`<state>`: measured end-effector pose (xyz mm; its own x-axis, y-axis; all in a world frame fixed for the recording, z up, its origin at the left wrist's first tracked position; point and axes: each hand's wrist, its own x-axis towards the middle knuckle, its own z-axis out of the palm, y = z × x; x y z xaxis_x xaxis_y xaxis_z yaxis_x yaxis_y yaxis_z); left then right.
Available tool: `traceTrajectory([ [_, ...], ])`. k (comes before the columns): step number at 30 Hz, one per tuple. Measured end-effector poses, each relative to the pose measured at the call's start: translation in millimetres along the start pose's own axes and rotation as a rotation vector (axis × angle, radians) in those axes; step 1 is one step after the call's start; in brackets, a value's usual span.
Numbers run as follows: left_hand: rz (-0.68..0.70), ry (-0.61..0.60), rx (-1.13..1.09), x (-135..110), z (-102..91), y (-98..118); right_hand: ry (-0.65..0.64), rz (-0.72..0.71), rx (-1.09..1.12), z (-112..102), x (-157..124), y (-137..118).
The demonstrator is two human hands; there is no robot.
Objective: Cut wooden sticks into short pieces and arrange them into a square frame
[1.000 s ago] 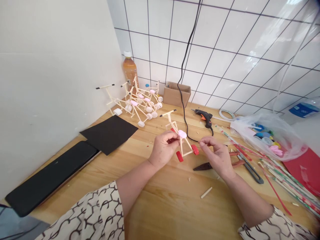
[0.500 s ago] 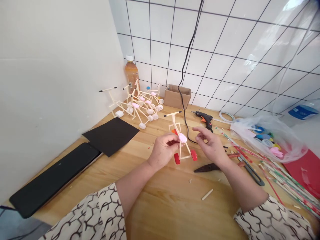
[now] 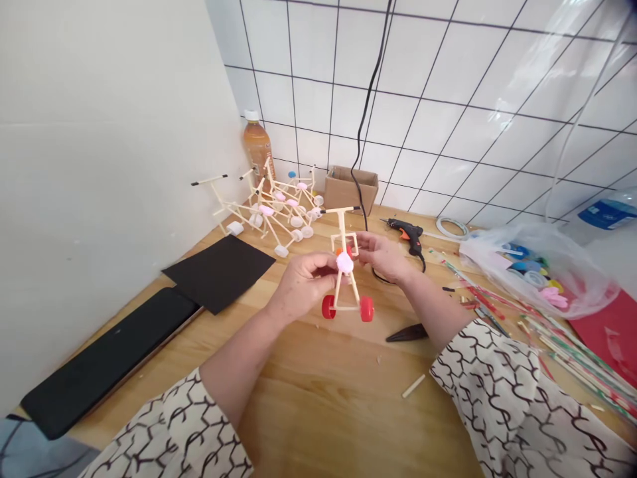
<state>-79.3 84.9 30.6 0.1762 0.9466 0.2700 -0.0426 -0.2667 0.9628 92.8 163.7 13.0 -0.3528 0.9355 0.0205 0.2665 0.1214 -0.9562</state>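
A small stick tricycle [image 3: 346, 279] with two red rear wheels, a pink seat and a black-tipped handlebar is held above the wooden table [image 3: 323, 398]. My left hand [image 3: 298, 285] pinches its frame near the pink seat. My right hand [image 3: 383, 255] has closed its fingers on the front of the frame by the orange front wheel. The rear wheels point toward me.
Several finished stick tricycles with white wheels [image 3: 271, 206] stand by the wall beside a tea bottle [image 3: 257, 146]. Also here: a cardboard box [image 3: 351, 189], glue gun [image 3: 408, 234] with cord, black sheet [image 3: 219, 269], plastic bag of caps [image 3: 537, 269], striped sticks [image 3: 572, 348], dark pliers [image 3: 405, 333].
My right hand moved from the rear wheel up to the front of the tricycle. The tricycle turned so its rear wheels face me and rose slightly.
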Motion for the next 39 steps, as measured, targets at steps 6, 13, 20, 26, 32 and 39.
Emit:
traceTrajectory([
  [6, -0.031, 0.006, 0.009, 3.2, -11.9, 7.2, 0.096, 0.005, 0.004, 1.8, 1.0, -2.6],
  [13, 0.028, 0.028, 0.018, 3.3, -12.3, 7.3, 0.248, -0.078, -0.051, -13.5, -8.7, -15.4],
  [20, 0.058, 0.069, 0.041, 1.6, -1.2, -4.1, 0.304, -0.084, -0.093, -18.1, -36.2, -35.9],
  [26, 0.004, 0.087, 0.04, -0.6, 10.8, -18.7, 0.286, -0.055, -0.013, -18.3, -55.8, -31.0],
  [32, -0.044, 0.118, 0.14, -4.5, 22.4, -36.8, 0.323, -0.082, 0.014, -17.7, -58.3, -26.6],
  [39, -0.043, 0.089, 0.192, -9.2, 32.3, -48.3, 0.356, -0.13, -0.018, -16.2, -58.4, -27.1],
])
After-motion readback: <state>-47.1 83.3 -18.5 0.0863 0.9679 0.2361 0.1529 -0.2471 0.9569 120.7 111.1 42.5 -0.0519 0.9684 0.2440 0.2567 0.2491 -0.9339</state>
